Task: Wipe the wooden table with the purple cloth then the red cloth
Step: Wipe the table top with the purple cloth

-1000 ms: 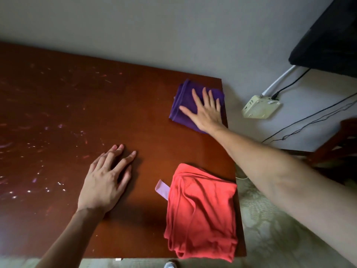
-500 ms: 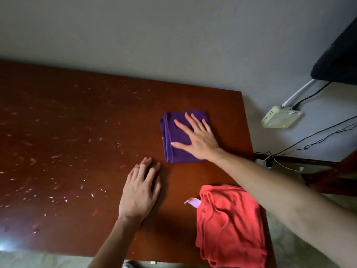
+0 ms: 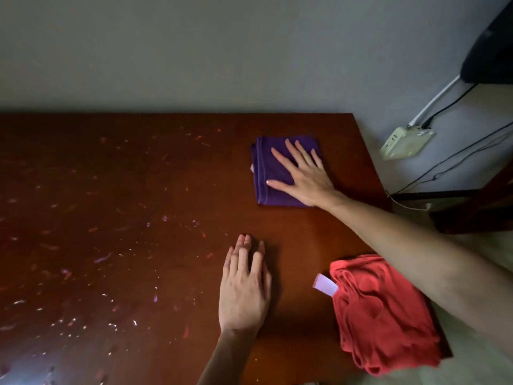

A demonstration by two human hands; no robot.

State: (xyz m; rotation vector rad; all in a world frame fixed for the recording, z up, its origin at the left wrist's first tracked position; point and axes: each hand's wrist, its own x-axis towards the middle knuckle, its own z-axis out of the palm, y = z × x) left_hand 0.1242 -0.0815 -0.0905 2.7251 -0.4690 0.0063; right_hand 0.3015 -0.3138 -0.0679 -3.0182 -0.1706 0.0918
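Observation:
A folded purple cloth [image 3: 265, 173] lies on the wooden table [image 3: 138, 207] toward its far right. My right hand [image 3: 302, 173] presses flat on the cloth with straight, spread fingers. Nearer to me, my left hand [image 3: 244, 287] rests flat on the bare wood with its fingers together. A folded red cloth [image 3: 383, 315] with a pale tag lies at the table's near right corner, partly under my right forearm. The left part of the tabletop is speckled with small bits and smears.
A grey wall runs behind the table. Right of the table, a white power strip [image 3: 405, 141] with cables lies on the floor, and a dark wooden furniture frame [image 3: 472, 209] stands beside it. A black object [image 3: 491, 51] fills the upper right corner.
My right hand has slid the purple cloth leftward from the table's far right corner toward the middle. My left hand has stayed flat on the wood.

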